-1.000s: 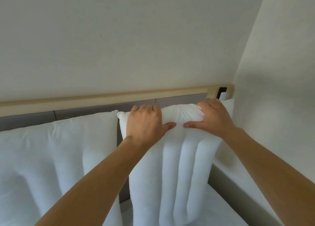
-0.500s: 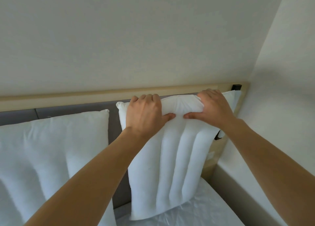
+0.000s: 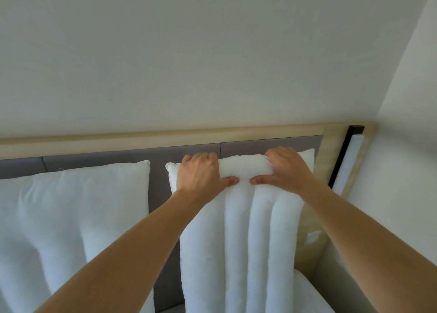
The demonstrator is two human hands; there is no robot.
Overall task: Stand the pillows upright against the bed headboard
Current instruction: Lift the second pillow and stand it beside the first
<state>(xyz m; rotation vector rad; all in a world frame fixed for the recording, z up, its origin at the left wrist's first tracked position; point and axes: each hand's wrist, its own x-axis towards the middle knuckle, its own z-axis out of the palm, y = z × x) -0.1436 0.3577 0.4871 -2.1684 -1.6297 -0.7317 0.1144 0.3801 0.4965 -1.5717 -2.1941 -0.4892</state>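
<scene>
A white ribbed pillow (image 3: 243,241) stands upright against the grey padded headboard (image 3: 132,158) at the right end of the bed. My left hand (image 3: 201,173) and my right hand (image 3: 286,168) both grip its top edge, fingers curled over the back and thumbs pressed on the front, almost touching. A second white pillow (image 3: 71,206) stands upright against the headboard to the left, apart from the first by a strip of grey panel.
A light wooden rail (image 3: 165,135) caps the headboard, with a plain wall above. At the right a wooden post (image 3: 331,152) holds a black-edged light strip (image 3: 347,161). The side wall stands close on the right. White bedding (image 3: 307,293) shows at the bottom right.
The view has shifted and both hands with the right pillow now sit lower against the headboard, below the wooden rail. The grip on the top edge is unchanged.
</scene>
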